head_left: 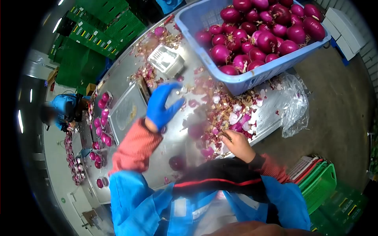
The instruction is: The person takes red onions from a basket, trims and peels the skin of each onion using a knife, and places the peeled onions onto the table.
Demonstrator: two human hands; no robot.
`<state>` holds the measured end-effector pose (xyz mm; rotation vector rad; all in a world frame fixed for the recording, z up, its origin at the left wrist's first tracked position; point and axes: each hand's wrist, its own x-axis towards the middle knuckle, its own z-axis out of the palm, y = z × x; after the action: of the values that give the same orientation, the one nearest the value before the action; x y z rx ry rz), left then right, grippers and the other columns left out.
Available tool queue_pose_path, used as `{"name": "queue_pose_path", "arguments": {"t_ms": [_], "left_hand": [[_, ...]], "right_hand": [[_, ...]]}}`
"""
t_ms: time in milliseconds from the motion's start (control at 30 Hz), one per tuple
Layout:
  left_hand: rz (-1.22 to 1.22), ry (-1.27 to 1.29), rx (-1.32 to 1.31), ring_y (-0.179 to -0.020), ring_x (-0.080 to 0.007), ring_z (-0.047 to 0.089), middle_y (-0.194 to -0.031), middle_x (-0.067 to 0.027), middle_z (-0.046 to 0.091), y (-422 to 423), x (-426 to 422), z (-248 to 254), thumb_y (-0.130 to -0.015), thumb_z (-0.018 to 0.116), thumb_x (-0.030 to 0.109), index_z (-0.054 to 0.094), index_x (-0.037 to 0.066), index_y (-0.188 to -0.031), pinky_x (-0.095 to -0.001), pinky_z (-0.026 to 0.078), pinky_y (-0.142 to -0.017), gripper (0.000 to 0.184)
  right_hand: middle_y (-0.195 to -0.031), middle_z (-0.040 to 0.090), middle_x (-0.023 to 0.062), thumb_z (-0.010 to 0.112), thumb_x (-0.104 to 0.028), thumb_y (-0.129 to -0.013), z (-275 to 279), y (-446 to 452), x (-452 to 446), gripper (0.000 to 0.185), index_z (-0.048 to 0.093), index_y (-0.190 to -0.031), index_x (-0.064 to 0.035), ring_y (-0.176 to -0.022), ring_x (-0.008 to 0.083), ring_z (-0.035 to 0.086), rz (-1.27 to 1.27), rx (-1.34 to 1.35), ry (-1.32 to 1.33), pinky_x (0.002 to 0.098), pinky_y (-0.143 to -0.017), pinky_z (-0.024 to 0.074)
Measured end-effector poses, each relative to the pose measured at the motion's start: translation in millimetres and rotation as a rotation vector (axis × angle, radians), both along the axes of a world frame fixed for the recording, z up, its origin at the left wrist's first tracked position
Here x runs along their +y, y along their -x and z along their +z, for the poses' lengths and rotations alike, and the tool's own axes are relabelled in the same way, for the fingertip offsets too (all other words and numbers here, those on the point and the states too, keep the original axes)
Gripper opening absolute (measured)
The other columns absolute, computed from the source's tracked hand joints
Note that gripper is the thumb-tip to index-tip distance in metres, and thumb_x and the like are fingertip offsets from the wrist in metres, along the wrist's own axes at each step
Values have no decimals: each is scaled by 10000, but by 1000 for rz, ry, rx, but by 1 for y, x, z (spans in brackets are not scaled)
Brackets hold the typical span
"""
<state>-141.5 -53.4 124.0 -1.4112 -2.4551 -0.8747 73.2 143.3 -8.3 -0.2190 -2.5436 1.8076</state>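
Note:
My left hand (163,104), in a blue glove, is raised over the metal table with thumb and fingers spread and nothing between them. A stack of clear plastic trays (166,61) stands just beyond it. My bare right hand (238,145) has its fingers curled together above the onion peelings (232,114); something small and dark shows at its fingertips, but I cannot make out what. Between me and the peelings a red onion (177,163) lies on the table. A blue crate (244,83) heaped with red onions (267,41) sits at the far right.
Packed red onions (103,118) line the table's left side near a flat metal tray (128,108). Clear plastic film (295,106) hangs over the right edge. Green baskets (321,188) stand on the floor at right. Another person (65,110) works at far left, near green crates (94,39).

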Motion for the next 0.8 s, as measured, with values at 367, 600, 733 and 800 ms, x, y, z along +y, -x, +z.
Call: {"name": "queue_pose_path", "arguments": {"t_ms": [367,600,733,800], "left_hand": [[-181,1065,-111,-1154,-358,577,-1265,-189,579,192,274,-53,-767,782,289,528,126,-1353,-426,481,-985,659],[-127,1171,-69,-1184,-331,559,-1280,-181,575,188,306,-72,-748,802,299,505,109,-1369,-417,463,-1009,715],[-110,1167,-47,-1201,-316,549,-1288,-176,573,180,317,-77,-736,813,306,492,99,-1379,-412,452,-1023,748],[-101,1174,-33,-1210,-308,543,-1292,-174,573,177,316,-81,-731,819,309,485,94,-1384,-410,447,-1030,764]], "right_hand": [[-801,656,159,596,-176,-943,-30,-8,64,183,658,-1004,-15,-723,327,642,-152,-12,-133,370,-656,492],[-907,686,177,590,-144,-930,-57,-9,91,190,657,-1030,3,-828,322,668,-224,-23,-42,362,-738,509],[-905,688,176,590,-146,-931,-57,-12,92,183,661,-1017,0,-824,318,671,-249,21,-85,362,-737,510],[-896,689,174,591,-147,-933,-59,-18,90,181,664,-1012,-2,-813,313,672,-239,-70,-73,361,-732,511]]}}
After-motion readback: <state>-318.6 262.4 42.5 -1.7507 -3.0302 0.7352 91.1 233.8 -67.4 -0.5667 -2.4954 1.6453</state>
